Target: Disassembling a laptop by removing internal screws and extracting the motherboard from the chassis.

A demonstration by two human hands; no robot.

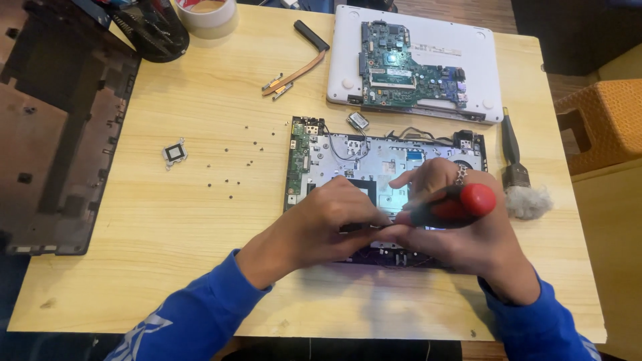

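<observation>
1. R hand [461, 224], nearest, fist closed on red-handled screwdriver [451, 207], tip pointing to 9 o'clock, low on the opened laptop base [374, 167].
2. L hand [321, 224] at 9 o'clock of it, fingers pinched by the tip; what they pinch I can't tell.
3. Looks like unscrewing w/ the base; next needs tip seated square.
4. Loose screws [231, 180] at 10 o'clock; white shell w/ circuit board [408, 63] at 12.

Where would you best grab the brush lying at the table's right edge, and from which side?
Grip the brush by its slim dark handle, coming from above. It lies flat with the handle pointing away from the person, free on all sides, while the fluffy bristles near the right hand give no firm hold.
</observation>
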